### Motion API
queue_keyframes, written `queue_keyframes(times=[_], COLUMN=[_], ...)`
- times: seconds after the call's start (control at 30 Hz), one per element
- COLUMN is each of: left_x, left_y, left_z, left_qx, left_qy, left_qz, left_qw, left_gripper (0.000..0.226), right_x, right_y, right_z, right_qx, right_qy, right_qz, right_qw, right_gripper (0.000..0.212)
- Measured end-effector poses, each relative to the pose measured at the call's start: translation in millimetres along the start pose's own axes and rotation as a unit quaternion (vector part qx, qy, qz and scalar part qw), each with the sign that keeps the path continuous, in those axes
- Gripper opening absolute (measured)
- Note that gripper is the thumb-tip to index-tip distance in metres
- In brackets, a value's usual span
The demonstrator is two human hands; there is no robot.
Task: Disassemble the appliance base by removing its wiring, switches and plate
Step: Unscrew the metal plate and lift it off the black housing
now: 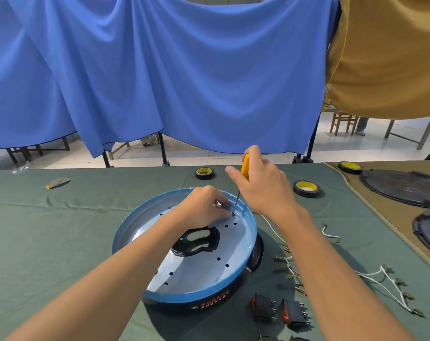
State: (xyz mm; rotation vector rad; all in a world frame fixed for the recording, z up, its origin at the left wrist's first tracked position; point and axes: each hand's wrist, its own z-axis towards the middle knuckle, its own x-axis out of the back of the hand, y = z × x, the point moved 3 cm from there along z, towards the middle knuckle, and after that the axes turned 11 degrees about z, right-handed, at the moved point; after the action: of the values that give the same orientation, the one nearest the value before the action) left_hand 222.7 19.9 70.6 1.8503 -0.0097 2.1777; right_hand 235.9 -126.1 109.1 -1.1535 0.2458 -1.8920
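Blue curtain (159, 70) hangs behind the green-covered table (61, 230), with a tan cloth (386, 57) beside it. In the middle, close to the near edge, sits the round appliance base (209, 305). Its blue rim is up and the silver plate (196, 267) is not yet out of it. The right hand (265, 185) is wrapped tight round the yellow screwdriver (245, 167), whose tip stands on a screw (233, 214) at the far side of the plate. The left hand (204, 205) has its fingers bunched right beside that tip. I cannot tell if they pinch something small or just steady it.

I think the tip could slip off the screw if it is pushed crooked. Then it would jab those close fingers or scratch the plate. The loose screw could also drop through one of the plate's holes and get lost.

Counting: one screwdriver, and three tape rolls (204, 173) along the far edge. Two switches (263, 307) lie by the near edge, right of the base, with maybe more cut off below them. Three loose white wires (330, 236) lie toward the right edge, and two dark lids (403, 187) sit at that edge.
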Motion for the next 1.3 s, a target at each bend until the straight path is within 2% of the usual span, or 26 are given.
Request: queue_keyframes(times=[0.1,0.2,0.3,0.4,0.47,0.53,0.6,0.67,0.77,0.8,0.87,1.03,1.13,1.2,1.23,1.3], left_x=[-2,-2,-1,0,0,0,-1,-2,-3,-4,-4,-5,-3,-2,-2,-1], left_y=[2,4,6,7,6,6,6,5,3,2,2,1,3,4,4,4], left_z=[-2,-3,-3,-4,-4,-4,-3,-2,-2,-2,-2,-2,-2,-2,-2,-2], left_qx=[0.001,0.017,0.041,0.051,0.055,0.055,0.052,0.053,0.055,0.055,0.053,0.055,0.053,0.05,0.05,0.05], left_qy=[-0.012,-0.012,0.004,0.015,0.018,0.018,0.019,0.016,0.011,0.01,0.01,0.008,0.009,0.01,0.01,0.008], left_qz=[-0.001,0.029,0.06,0.063,0.053,0.05,0.052,0.05,0.04,0.037,0.033,0.029,0.036,0.042,0.039,0.025], left_qw=[1.0,0.999,0.997,0.997,0.997,0.997,0.997,0.997,0.998,0.998,0.998,0.998,0.998,0.998,0.998,0.998], left_gripper=[0.013,0.026,0.018,0.019,0.024,0.023,0.022,0.022,0.023,0.024,0.025,0.027,0.028,0.028,0.028,0.026], right_x=[2,2,6,9,11,14,18,21,24,24,24,25,23,22,22,21], right_y=[-1,-5,-11,-14,-15,-14,-13,-16,-20,-21,-24,-33,-32,-33,-34,-37], right_z=[-2,-2,-4,-8,-7,1,11,20,28,31,34,38,39,38,37,36], right_qx=[0.016,0.041,0.045,0.024,0.011,-0.004,-0.028,-0.047,-0.051,-0.05,-0.051,-0.063,-0.08,-0.062,-0.059,-0.059], right_qy=[0.012,-0.025,-0.053,-0.031,-0.017,-0.046,-0.11,-0.156,-0.166,-0.176,-0.216,-0.283,-0.264,-0.252,-0.253,-0.263], right_qz=[-0.034,-0.018,-0.007,-0.043,-0.065,-0.087,-0.094,-0.112,-0.17,-0.176,-0.171,-0.165,-0.172,-0.178,-0.177,-0.168], right_qw=[0.999,0.999,0.998,0.998,0.998,0.995,0.989,0.98,0.97,0.967,0.96,0.943,0.946,0.949,0.949,0.948], right_gripper=[0.027,0.017,0.016,0.035,0.035,0.023,0.013,0.017,0.041,0.04,0.022,0.039,0.044,0.024,0.023,0.031])
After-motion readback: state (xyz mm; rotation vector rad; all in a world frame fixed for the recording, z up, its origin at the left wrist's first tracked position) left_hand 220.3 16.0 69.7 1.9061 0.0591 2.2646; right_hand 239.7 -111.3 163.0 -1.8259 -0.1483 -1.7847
